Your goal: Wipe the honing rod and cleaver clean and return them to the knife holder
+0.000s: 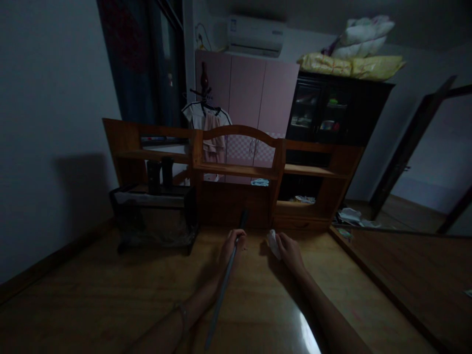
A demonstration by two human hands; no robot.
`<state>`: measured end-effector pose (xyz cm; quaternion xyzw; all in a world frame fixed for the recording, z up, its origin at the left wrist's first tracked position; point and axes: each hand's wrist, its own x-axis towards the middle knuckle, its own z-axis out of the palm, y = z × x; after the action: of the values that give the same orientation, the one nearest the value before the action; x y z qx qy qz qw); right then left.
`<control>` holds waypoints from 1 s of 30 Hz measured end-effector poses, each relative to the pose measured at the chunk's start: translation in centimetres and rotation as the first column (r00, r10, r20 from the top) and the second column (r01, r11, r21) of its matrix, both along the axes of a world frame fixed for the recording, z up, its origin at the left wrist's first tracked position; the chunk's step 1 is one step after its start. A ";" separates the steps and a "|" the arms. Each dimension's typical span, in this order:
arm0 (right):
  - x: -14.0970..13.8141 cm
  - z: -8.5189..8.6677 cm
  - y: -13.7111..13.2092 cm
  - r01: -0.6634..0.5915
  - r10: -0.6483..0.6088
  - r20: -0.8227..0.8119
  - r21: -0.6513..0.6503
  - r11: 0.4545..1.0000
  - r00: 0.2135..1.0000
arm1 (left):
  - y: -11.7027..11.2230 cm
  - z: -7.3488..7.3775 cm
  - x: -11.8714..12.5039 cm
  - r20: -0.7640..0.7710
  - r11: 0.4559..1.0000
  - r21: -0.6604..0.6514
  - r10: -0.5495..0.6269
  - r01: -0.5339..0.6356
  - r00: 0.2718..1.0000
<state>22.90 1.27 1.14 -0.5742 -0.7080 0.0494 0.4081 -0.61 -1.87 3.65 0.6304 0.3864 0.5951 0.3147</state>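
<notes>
My left hand point(233, 242) is closed around a long thin grey rod point(222, 294). The rod slants from the near edge of view up past my fingers to a thicker, dark end point(243, 217). A crumpled white tissue or cloth point(273, 244) is pinched in my right hand point(290, 251), to the right of the rod and apart from it. Both hands are over the light wooden surface point(258, 305). Dim light hides the finer detail of the rod.
At the left stands a black-framed case point(155, 216) with dark cylinders on top. A wooden shelf unit point(239, 169) rises at the back. Beyond it are a pink wardrobe point(245, 93), a dark cabinet point(335, 108) and clothes on a stand point(206, 118).
</notes>
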 end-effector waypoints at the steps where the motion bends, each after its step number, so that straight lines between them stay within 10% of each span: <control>1: 0.0 0.0 0.0 0.000 0.000 -0.001 0.004 1.000 1.000 | 0.0 0.0 -0.2 -0.054 1.000 0.020 0.023 -0.022 0.998; 16: -0.2 0.2 -0.1 -0.005 0.005 -0.008 -0.004 1.000 1.000 | 0.0 0.6 -1.1 -0.008 0.862 0.326 0.414 -0.389 0.910; 30: -0.5 0.4 -0.2 -0.026 0.026 0.013 -0.035 0.999 1.000 | 0.7 0.2 -2.0 -0.244 0.774 0.425 0.598 -0.470 0.763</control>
<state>22.38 1.04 1.50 -0.5722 -0.7171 0.0631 0.3928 -2.57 -1.18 3.86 0.6349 0.4955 0.5896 -0.0618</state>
